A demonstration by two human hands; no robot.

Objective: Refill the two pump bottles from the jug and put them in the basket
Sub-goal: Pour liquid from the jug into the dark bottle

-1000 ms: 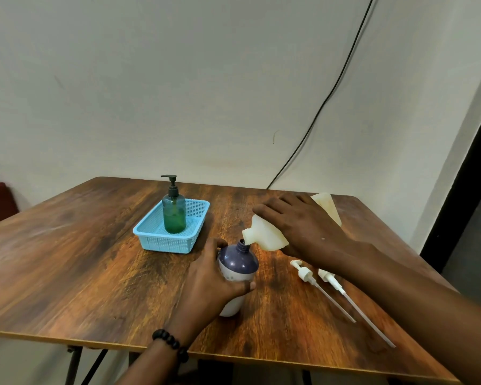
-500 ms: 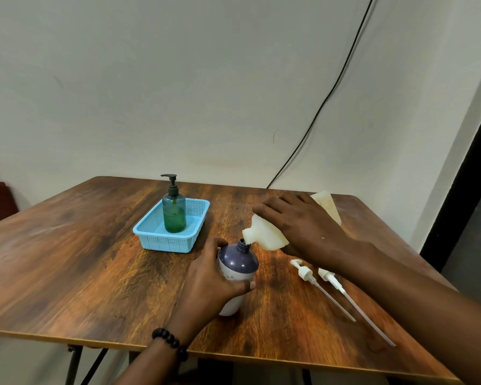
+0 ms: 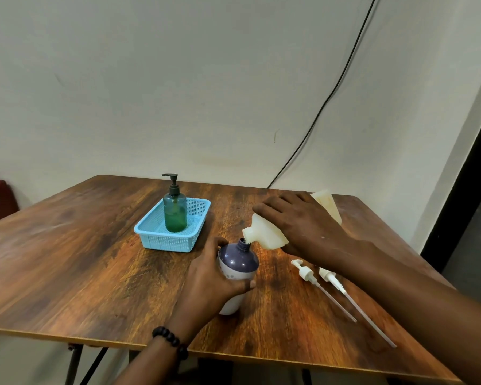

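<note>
A purple-topped white bottle [image 3: 238, 261] stands near the table's front edge with its pump off and its neck open. My left hand [image 3: 206, 284] is wrapped around its body. My right hand [image 3: 303, 223] holds a cream jug [image 3: 264, 234] tipped on its side, spout resting just over the bottle's open neck. A green pump bottle [image 3: 175, 211], pump fitted, stands upright inside the light blue basket [image 3: 161, 241] at the middle left.
Two white pump heads with long tubes [image 3: 325, 293] lie on the wooden table [image 3: 81, 259] to the right of the purple bottle. A black cable [image 3: 331, 93] runs down the wall behind. The table's front edge is close to my left wrist.
</note>
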